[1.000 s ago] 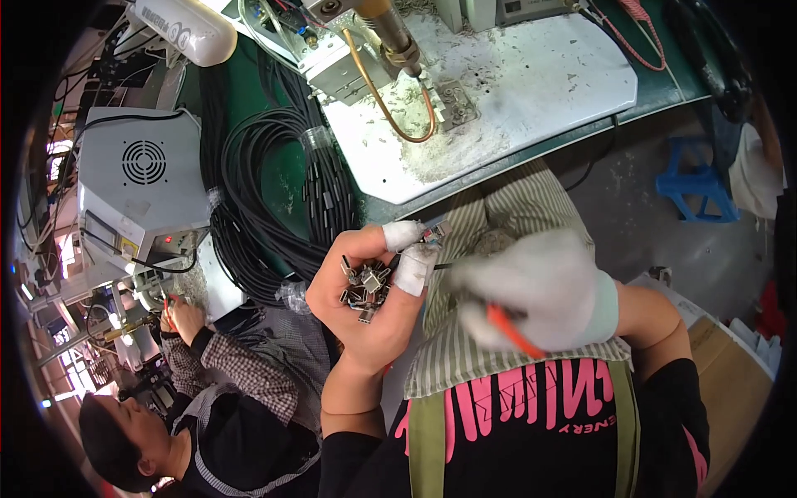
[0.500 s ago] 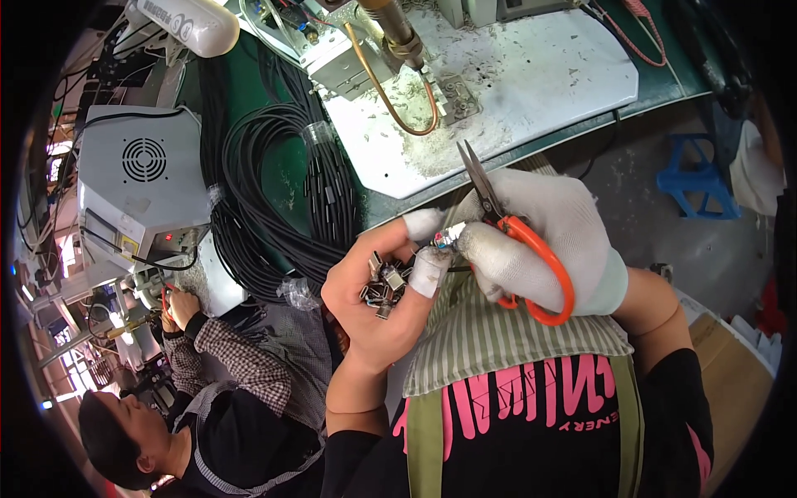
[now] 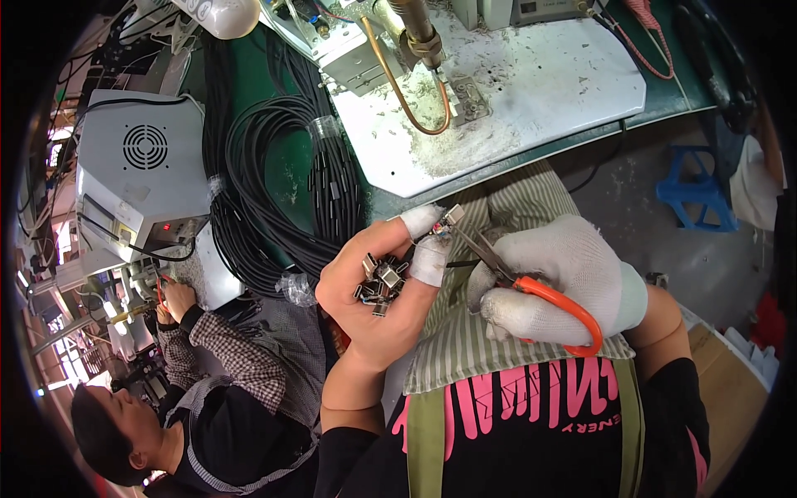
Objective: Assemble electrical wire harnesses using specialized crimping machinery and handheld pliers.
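Observation:
My left hand [image 3: 378,303], with white covers on its thumb and forefinger, pinches a small metal plug connector [image 3: 452,216] between those fingertips. Several more loose connectors [image 3: 383,280] lie cupped in its palm. A short dark cable [image 3: 463,264] shows just right of the thumb. In my right hand [image 3: 560,261], which wears a white knitted glove, is a pair of scissors [image 3: 574,314] with orange handles. Their narrow blades point up and left, the tips close beside the pinched connector. Whether the tips touch it I cannot tell.
Beyond my hands, a white machine plate [image 3: 531,91] strewn with scraps lies on the green bench under a metal press head [image 3: 419,41]. Coiled black cables [image 3: 274,183] and a grey fan box [image 3: 137,187] are at left. Another person [image 3: 224,415] works there. A blue stool [image 3: 696,191] stands right.
My right hand has drawn back toward me, its fingers off the connector. The scissors' blades have come down beside the connector, which now sticks out past my left fingertips.

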